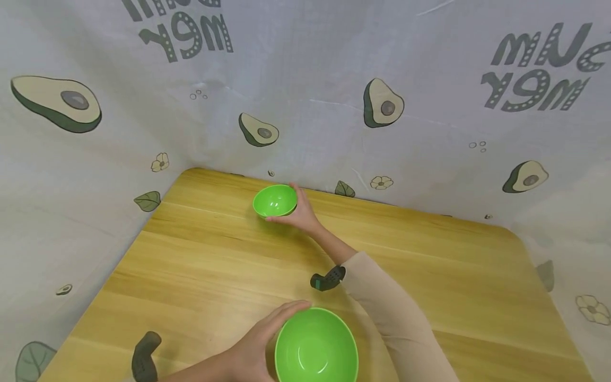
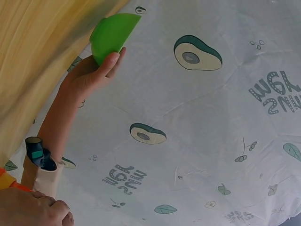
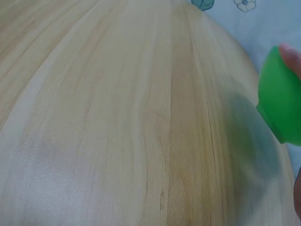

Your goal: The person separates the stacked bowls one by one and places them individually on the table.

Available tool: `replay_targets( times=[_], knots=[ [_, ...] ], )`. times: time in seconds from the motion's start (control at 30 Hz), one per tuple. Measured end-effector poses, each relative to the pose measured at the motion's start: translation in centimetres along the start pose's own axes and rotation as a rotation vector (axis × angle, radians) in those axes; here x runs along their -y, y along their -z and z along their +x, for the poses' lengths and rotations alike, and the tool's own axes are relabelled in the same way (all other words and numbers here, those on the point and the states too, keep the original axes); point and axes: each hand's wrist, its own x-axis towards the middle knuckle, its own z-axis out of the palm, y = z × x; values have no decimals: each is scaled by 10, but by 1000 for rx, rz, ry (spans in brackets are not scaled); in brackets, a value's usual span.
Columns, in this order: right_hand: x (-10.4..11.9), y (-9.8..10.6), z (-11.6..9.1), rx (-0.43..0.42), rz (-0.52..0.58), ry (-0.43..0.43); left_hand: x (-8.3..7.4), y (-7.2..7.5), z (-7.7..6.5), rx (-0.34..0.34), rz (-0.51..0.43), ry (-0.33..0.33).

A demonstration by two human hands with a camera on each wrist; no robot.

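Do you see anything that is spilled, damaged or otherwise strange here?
Nothing looks spilled or damaged: the far bowl in the right hand and the near bowl in the left hand seem intact. Only the lettering on the cloth looks odd: it appears mirrored.

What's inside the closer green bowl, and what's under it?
Inside the closer green bowl, only its shiny green surface shows; the head view's bottom edge cuts part off. The left hand holds its side. What's directly underneath is hidden by the bowl.
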Motion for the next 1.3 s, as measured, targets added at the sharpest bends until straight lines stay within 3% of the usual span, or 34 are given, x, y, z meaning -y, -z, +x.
replay_targets(
  times=[0.23,0.37,0.47,0.73,1.0,1.3],
  knots=[
    [-4,-3,3,-3,-10,1,-1,0,-1,2,-16,13],
    [-4,-3,5,-10,-9,2,-2,0,-2,21,-106,39],
    [-4,-3,6,-14,-8,1,-1,0,-2,25,-119,47],
    [-10,-5,8,-3,-15,8,-1,0,-1,4,-29,12],
    [-12,-6,8,10,-33,-7,1,-1,1,-4,-9,0],
    [-15,-3,4,17,-37,0,3,-3,2,-26,15,-62]
  ],
)
